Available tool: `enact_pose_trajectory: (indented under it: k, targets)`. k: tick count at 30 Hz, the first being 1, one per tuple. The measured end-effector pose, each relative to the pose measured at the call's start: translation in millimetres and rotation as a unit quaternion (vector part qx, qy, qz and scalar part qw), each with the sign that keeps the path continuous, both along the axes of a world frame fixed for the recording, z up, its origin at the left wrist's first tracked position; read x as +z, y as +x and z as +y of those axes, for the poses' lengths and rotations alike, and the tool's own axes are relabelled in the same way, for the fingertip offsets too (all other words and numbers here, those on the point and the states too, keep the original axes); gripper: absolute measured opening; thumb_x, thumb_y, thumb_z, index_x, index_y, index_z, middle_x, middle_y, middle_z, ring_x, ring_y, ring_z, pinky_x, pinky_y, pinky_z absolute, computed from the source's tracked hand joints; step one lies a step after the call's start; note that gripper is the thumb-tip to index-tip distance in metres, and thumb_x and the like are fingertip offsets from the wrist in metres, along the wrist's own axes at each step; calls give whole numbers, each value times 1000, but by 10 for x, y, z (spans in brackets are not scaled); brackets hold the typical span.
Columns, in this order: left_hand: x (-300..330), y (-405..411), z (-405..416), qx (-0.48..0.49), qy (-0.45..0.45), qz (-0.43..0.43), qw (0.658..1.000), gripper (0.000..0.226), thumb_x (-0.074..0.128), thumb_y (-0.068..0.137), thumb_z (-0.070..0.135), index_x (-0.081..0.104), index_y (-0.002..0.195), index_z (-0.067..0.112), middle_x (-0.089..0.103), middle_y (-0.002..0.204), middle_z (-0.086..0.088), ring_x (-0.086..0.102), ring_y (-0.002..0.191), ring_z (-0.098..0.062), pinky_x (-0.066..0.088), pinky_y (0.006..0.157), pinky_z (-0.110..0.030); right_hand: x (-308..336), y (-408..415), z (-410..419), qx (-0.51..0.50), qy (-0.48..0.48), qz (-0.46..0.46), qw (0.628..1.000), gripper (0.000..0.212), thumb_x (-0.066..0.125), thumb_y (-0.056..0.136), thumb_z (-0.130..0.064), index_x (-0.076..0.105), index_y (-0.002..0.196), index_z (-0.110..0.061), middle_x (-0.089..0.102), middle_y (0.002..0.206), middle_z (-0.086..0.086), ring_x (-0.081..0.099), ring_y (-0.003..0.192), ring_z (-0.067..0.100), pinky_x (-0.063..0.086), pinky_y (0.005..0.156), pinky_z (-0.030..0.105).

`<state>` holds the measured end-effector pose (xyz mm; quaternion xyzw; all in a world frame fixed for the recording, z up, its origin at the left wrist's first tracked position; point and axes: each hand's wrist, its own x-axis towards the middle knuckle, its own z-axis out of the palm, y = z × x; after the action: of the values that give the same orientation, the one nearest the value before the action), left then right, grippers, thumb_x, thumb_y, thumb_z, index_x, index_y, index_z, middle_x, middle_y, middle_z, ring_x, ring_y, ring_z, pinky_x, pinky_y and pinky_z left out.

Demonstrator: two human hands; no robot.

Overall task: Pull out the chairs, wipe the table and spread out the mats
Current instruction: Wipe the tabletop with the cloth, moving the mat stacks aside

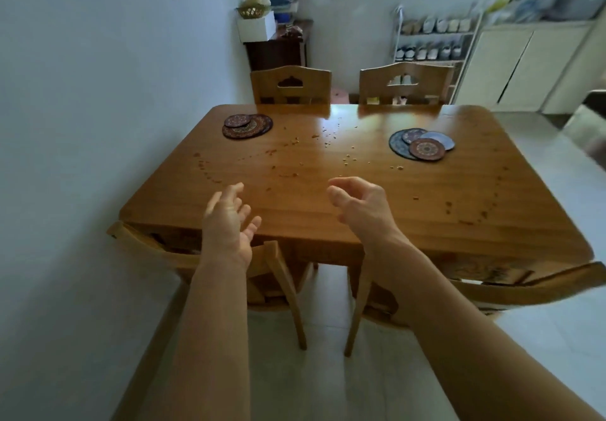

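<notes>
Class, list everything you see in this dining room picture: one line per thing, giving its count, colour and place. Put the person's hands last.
Table: one, brown wood, centre.
Chairs: four, brown wood, two at the far edge, two at the near edge.
Left mats: small stack, dark red patterned, far left of the table.
Right mats: small pile, blue and red patterned, far right of the table.
Crumbs: many, tan, scattered over the tabletop.
Shelf rack: one, white, by the back wall.
Left hand: open, empty, over the near edge.
Right hand: loosely curled, empty, over the table.

The glossy wooden surface [328, 217] carries a stack of round patterned mats [246, 126] near its far left corner, another overlapping stack [421, 147] far right, and scattered crumbs [331, 140] between.
</notes>
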<state>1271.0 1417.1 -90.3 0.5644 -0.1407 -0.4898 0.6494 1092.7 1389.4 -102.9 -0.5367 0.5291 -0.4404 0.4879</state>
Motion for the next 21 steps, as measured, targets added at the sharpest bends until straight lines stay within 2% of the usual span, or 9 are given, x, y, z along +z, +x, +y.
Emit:
enact_pose_trajectory:
  k: [2, 4, 8, 11, 14, 18, 21]
  targets:
    - [154, -313, 54, -29, -31, 20, 999, 35, 58, 95, 23, 43, 127, 22, 38, 152, -11, 40, 137, -31, 40, 109, -49, 142, -368, 128, -38, -14, -31, 999, 19, 58, 97, -24, 66, 114, -20, 67, 108, -4, 63, 105, 13, 55, 90, 33]
    - [285, -662, 107, -60, -58, 43, 996, 27, 57, 95, 23, 45, 120, 21, 45, 147, -10, 45, 133, -29, 43, 107, -48, 294, -767, 246, -79, -23, -66, 994, 16, 58, 97, -24, 66, 111, -21, 68, 105, -2, 65, 101, 16, 58, 85, 32]
    - [522, -1359, 191, -122, -120, 61, 983, 42, 60, 92, 25, 50, 132, 18, 60, 129, -5, 60, 116, -24, 51, 97, -43, 578, -1602, 433, -176, -32, -140, 974, 17, 57, 98, -21, 64, 113, -18, 71, 105, 4, 69, 99, 20, 59, 84, 36]
    - [634, -1888, 192, -166, -148, 67, 973, 36, 58, 94, 25, 51, 128, 17, 65, 123, -6, 68, 106, -24, 54, 93, -41, 772, -2243, 615, -224, -62, -178, 956, 17, 53, 100, -18, 63, 112, -15, 72, 105, 6, 70, 97, 23, 59, 85, 37]
    - [656, -2451, 192, -208, -156, 70, 963, 23, 55, 95, 25, 55, 117, 19, 67, 120, -6, 71, 102, -25, 55, 91, -42, 903, -2859, 842, -266, -90, -185, 942, 15, 50, 101, -19, 63, 107, -17, 72, 104, 7, 72, 94, 22, 59, 84, 36]
    - [623, -3061, 151, -244, -153, 81, 954, 34, 54, 95, 24, 50, 128, 18, 69, 119, -7, 72, 100, -25, 55, 90, -41, 922, -3488, 1044, -303, -112, -165, 932, 19, 48, 102, -18, 64, 111, -13, 74, 100, 7, 73, 88, 21, 60, 79, 34]
    - [640, -3629, 75, -286, -151, 85, 942, 20, 52, 96, 23, 53, 116, 17, 69, 119, -9, 73, 97, -25, 55, 90, -41, 919, -4015, 1165, -338, -117, -155, 921, 23, 46, 102, -17, 62, 117, -9, 74, 100, 9, 73, 87, 22, 60, 77, 32]
